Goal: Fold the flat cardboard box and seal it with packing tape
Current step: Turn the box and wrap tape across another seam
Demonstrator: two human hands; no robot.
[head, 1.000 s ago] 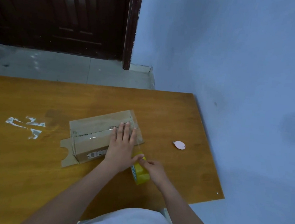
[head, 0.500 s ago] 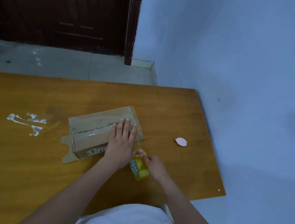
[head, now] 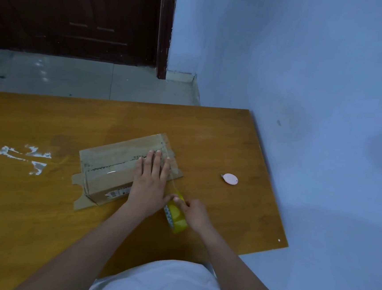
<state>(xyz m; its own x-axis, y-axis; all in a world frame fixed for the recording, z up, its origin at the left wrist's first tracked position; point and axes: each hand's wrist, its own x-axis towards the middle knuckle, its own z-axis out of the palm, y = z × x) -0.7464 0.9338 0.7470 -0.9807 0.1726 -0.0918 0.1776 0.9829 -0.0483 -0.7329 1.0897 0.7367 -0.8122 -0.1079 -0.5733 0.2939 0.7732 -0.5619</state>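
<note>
A brown cardboard box (head: pixel 112 161), folded up and low, lies on the wooden table (head: pixel 41 212) with a flap sticking out at its left end. My left hand (head: pixel 151 183) presses flat on the box's right end, fingers together and pointing away from me. Just right of it, my right hand (head: pixel 194 212) grips a yellow roll of packing tape (head: pixel 175 215). A clear strip of tape runs from the roll up to the box's right edge.
A small pink oval object (head: pixel 229 178) lies on the table to the right. White paint-like smears (head: pixel 25 157) mark the table at left. A blue wall borders the table's right edge; a dark door stands beyond the far edge.
The hands, box and tape roll keep nearly the same positions; only the camera view has shifted slightly.
</note>
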